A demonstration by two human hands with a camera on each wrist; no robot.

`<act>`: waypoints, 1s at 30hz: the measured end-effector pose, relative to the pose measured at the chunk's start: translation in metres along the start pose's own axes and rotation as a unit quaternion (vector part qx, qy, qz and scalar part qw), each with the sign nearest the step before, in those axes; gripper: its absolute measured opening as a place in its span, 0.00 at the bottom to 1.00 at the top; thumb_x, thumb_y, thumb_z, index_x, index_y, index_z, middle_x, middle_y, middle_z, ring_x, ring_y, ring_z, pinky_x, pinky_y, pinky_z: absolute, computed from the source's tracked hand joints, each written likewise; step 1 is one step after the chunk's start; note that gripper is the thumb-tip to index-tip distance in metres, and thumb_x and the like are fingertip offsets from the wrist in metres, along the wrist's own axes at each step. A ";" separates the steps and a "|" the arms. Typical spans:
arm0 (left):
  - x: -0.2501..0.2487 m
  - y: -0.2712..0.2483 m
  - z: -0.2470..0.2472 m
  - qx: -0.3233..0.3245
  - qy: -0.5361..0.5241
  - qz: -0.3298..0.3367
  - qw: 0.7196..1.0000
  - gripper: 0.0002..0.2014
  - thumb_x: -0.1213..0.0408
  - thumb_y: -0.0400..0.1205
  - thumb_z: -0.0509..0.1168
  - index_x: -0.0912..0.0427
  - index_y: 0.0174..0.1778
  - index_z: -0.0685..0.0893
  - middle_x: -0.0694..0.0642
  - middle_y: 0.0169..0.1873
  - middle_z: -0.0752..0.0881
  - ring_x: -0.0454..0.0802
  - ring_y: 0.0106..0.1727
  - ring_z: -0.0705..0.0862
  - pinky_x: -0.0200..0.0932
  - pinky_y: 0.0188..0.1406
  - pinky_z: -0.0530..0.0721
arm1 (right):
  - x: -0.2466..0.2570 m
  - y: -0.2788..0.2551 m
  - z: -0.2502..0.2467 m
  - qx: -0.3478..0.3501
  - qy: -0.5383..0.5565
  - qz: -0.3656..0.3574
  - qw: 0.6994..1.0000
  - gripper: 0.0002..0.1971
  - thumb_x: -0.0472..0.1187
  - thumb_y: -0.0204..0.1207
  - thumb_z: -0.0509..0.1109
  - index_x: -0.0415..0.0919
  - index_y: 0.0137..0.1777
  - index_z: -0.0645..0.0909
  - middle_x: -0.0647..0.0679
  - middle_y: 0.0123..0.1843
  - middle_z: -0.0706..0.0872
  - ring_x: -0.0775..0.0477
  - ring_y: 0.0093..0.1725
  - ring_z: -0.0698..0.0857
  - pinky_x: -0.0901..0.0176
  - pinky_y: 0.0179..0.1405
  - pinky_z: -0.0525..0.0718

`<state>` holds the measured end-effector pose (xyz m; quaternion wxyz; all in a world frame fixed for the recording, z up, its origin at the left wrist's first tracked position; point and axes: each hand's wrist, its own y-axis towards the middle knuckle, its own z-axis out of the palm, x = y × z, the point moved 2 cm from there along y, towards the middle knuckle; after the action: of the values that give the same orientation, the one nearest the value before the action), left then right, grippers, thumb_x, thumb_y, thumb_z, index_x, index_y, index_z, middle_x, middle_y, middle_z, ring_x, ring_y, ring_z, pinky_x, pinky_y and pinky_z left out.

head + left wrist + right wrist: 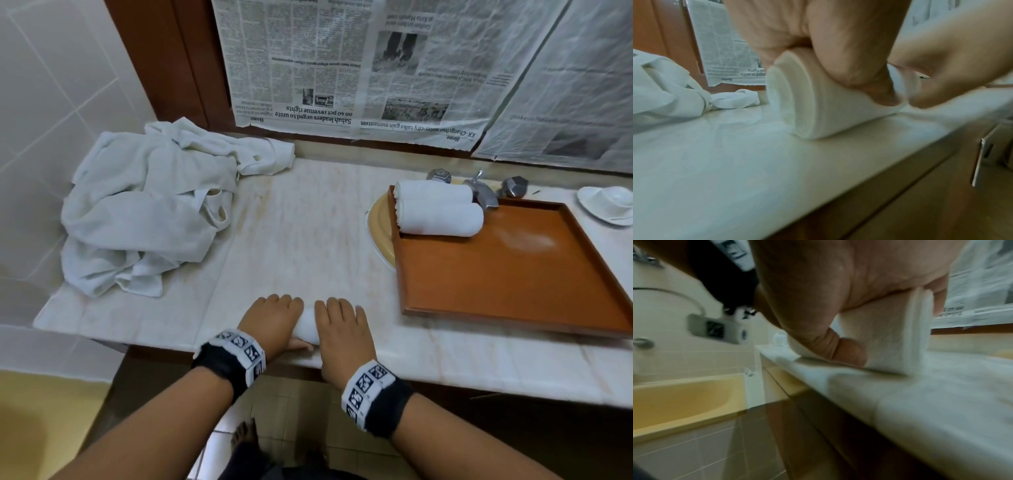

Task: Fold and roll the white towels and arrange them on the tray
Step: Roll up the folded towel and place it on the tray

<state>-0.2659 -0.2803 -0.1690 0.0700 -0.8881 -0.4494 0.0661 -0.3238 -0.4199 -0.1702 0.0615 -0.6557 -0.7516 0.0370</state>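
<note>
Pale marble bathroom counter [308, 219]: I am rolling a third white towel at its near edge.

Both my left hand [274, 317] and right hand [342, 329] curl over the small white terry towel roll [307, 329], thumbs tucked under it, so it looks nearly wound up. Two finished white rolls [438, 209] lie side by side at the far corner of the orange-brown square tray [513, 274]. Next, I judge, I must keep it tight and lift it to the tray beside them; the heap of crumpled white towels [147, 212] waits on the left.
</note>
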 end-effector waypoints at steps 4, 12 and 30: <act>0.013 0.003 0.001 0.016 -0.058 -0.014 0.998 0.46 0.21 0.63 0.55 0.56 0.63 0.79 0.54 0.54 0.82 0.55 0.52 0.81 0.50 0.48 0.80 | -0.002 0.005 -0.001 -0.010 0.006 -0.010 1.000 0.40 0.46 0.59 0.82 0.43 0.72 0.70 0.44 0.64 0.76 0.39 0.65 0.76 0.43 0.67 0.75; 0.019 0.027 0.003 0.015 -0.033 -0.049 0.998 0.37 0.31 0.67 0.69 0.51 0.66 0.75 0.50 0.56 0.83 0.53 0.53 0.82 0.46 0.45 0.76 | -0.017 0.045 -0.017 0.065 0.026 -0.019 0.997 0.35 0.39 0.68 0.75 0.44 0.74 0.65 0.46 0.69 0.73 0.41 0.69 0.72 0.48 0.63 0.76; 0.039 0.073 -0.019 0.091 -0.060 -0.017 0.994 0.34 0.32 0.67 0.66 0.41 0.67 0.72 0.43 0.56 0.83 0.47 0.54 0.83 0.44 0.53 0.82 | -0.057 0.110 -0.039 0.225 0.058 -0.073 0.970 0.27 0.44 0.68 0.80 0.43 0.64 0.74 0.46 0.58 0.80 0.42 0.54 0.84 0.53 0.45 0.80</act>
<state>-0.1824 -0.2931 -0.1662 0.1242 -0.8649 -0.4598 0.1587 -0.2028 -0.4624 -0.1489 0.2532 -0.5691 -0.7652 0.1624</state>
